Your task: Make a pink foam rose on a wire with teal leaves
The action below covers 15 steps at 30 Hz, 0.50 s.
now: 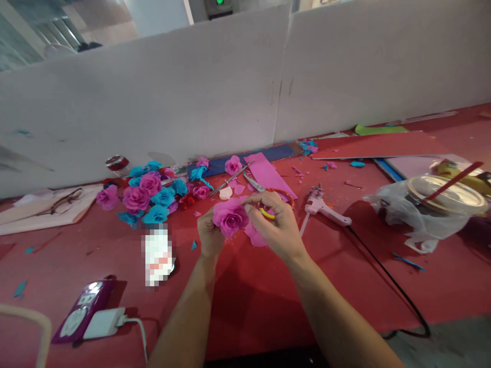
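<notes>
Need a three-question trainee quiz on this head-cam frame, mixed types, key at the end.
1. Which bare hand has its fingers at the right edge of the pink layered paper flower?
2. True or false: the white plastic glue gun lies to the right of both hands.
3. Besides pink, the large paper flower cluster includes: a) green, b) blue, c) yellow.

Key: 1. Right hand. 2. True. 3. b.

I saw one camera, worn on the person's head: it faced forward and downward over the red table [111,253], with the left hand [209,234] and the right hand [282,229] rather near (about the middle), the pale partition [215,97] farther behind.
</notes>
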Each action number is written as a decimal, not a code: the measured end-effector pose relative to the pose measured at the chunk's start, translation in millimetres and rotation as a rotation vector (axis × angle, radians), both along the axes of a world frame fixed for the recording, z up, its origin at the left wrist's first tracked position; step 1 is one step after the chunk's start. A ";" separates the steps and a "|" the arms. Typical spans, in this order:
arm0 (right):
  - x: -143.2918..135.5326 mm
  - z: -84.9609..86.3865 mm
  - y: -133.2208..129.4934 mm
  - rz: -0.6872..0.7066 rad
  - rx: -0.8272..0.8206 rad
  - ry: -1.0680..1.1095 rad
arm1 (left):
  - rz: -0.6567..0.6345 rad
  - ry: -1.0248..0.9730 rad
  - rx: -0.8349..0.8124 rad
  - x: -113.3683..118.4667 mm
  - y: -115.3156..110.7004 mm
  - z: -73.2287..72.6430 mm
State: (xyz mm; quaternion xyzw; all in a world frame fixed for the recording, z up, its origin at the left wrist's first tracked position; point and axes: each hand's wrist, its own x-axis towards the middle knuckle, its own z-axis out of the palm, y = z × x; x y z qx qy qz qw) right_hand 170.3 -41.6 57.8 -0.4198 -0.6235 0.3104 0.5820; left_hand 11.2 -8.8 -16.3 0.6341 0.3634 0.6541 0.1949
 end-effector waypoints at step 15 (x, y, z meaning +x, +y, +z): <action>4.9 0.6 2.2 -0.066 0.017 -0.079 | -0.021 -0.106 -0.101 -0.6 0.9 -8.2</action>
